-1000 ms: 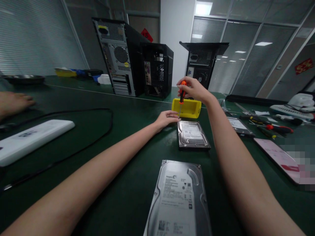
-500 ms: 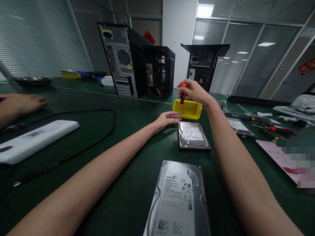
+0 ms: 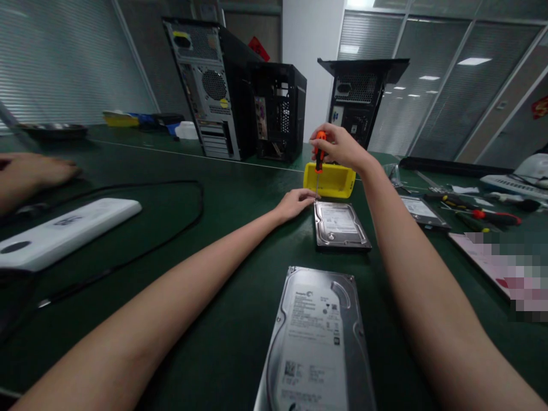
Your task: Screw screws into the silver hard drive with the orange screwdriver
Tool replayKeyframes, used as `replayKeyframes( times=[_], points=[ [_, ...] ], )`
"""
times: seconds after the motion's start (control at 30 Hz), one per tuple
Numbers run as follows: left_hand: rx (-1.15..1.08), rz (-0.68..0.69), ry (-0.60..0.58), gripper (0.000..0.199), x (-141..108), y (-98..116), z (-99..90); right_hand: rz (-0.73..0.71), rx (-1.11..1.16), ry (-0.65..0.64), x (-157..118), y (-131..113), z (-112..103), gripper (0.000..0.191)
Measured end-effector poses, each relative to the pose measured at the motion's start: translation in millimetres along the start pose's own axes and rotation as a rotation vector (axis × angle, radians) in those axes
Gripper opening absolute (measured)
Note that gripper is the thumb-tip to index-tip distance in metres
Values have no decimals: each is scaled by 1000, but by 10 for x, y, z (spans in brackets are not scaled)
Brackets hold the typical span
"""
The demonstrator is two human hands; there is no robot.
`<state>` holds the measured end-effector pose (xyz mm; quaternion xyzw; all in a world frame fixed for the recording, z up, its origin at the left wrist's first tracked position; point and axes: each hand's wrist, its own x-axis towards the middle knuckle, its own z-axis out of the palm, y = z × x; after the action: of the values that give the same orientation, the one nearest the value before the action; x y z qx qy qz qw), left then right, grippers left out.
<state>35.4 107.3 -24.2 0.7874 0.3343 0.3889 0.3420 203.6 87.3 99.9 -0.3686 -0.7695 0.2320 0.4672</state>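
Note:
My right hand [image 3: 336, 147] is closed around the handle of an orange-and-black screwdriver [image 3: 319, 153], held upright. Its thin shaft points down to the far left corner of a silver hard drive [image 3: 340, 224], which lies label up on the table. At that same corner, the fingers of my left hand [image 3: 296, 204] hold the drive's edge close beside the screwdriver tip. The exact contact of the tip is too small to make out. Nearer to me, between my forearms, lies a second, larger-looking hard drive [image 3: 319, 342], also label up.
A yellow tray [image 3: 329, 181] stands just behind the drive. Computer cases [image 3: 233, 97] line the back. On the right are another hard drive [image 3: 422, 211], a red-and-black screwdriver [image 3: 496, 217] and a pink box [image 3: 479, 254]. A white power strip [image 3: 81, 228], a black cable and another person's hand [image 3: 40, 174] are at left.
My view has tipped slightly downward, so everything sits higher in the picture. The fingers of my left hand look a little more bent. The screwdriver stays at the same corner of the drive.

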Motion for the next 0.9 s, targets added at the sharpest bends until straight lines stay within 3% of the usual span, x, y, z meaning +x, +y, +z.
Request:
replayKeyframes(
  times=[0.43, 0.63, 0.9],
  points=[
    [-194, -55, 21, 31, -29, 30, 28, -9, -42, 106, 47, 166, 2, 28],
    [-95, -55, 109, 28, -67, 100, 13, -77, -103, 118, 33, 188, 11, 23],
    [14, -45, 135, 29, -79, 106, 1, -11, -26, 40, 8, 51, -54, 28]
  ],
)
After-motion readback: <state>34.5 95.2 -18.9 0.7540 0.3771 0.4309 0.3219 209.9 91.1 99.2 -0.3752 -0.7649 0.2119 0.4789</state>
